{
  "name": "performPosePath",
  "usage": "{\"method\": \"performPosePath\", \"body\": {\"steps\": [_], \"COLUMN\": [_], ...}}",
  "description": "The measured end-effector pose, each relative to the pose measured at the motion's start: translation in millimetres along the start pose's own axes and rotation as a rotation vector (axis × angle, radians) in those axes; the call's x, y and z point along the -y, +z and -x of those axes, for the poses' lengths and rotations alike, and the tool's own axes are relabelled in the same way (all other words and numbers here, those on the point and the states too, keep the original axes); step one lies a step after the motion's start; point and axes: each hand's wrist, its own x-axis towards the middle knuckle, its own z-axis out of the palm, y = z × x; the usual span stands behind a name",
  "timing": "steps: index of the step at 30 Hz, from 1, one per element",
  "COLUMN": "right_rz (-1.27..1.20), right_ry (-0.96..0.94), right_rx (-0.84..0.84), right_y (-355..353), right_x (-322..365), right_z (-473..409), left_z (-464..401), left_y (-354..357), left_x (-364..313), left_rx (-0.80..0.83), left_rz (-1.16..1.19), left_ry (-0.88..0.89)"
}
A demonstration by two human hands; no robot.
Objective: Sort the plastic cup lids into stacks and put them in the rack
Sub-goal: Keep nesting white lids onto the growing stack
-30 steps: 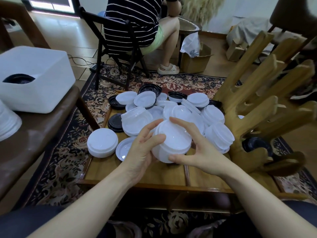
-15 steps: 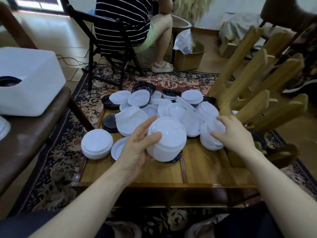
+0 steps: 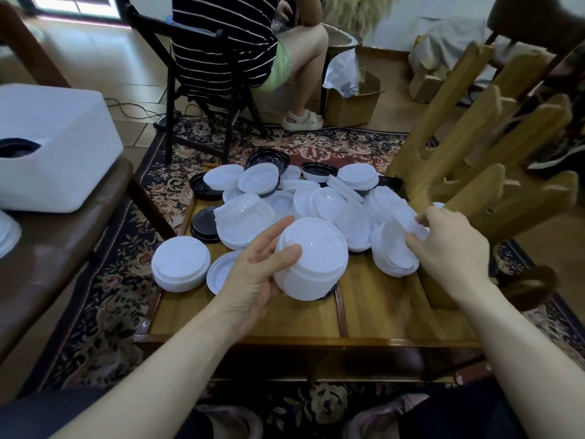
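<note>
While left hand [image 3: 259, 274] cups one white stack [image 3: 311, 259], right hand [image 3: 449, 248] pinches loose lids [image 3: 395, 248] (rack [image 3: 468, 160] apparently unfilled; most unsorted).

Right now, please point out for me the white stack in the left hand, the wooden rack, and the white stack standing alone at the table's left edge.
held white stack [image 3: 311, 251], head view, on its top lid.
wooden rack [image 3: 456, 160], head view, on a slanted post.
lone white stack [image 3: 180, 263], head view, on its top lid.
</note>
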Motion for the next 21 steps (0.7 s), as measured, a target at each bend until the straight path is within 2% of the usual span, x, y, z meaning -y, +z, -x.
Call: {"method": "performPosePath", "body": {"steps": [3,6,8,14,16,19,21], "right_rz": [-0.171,-0.541,-0.692,-0.834,-0.886,-1.074,-1.176], "right_ry": [-0.209,-0.397,-0.437,-0.615,-0.611,-0.486,-0.39], "right_rx": [-0.118,-0.065,-0.042,0.028,0.143,0.406,0.483], "right_y": [-11.7,-14.8,-14.5,-12.8,-15.5,-18.6,-18.8], "right_x": [9.0,21.1,30.5,51.6,56.3,62.5,65.5], "right_z": [5.4,15.4,23.8,31.8,33.1,39.4,42.8], "left_z": [-0.4,-0.2,-0.7,-1.5,-1.3,-1.5,-2.1], "left_y": [0.5,1.6,1.0,0.2,-0.1,-1.9,-3.1], "left_x": [1.4,2.3,2.2,0.9,-0.1,0.1,1.5], "left_rx": [-0.007,-0.025,-0.037,-0.034,-0.017,0.016,0.036], "left_rz": [-0.008,0.016,0.028,0.034,0.052,0.054,0.03], "left_ry": [0.004,0.012,0.017,0.022,0.029,0.031,0.032]}}
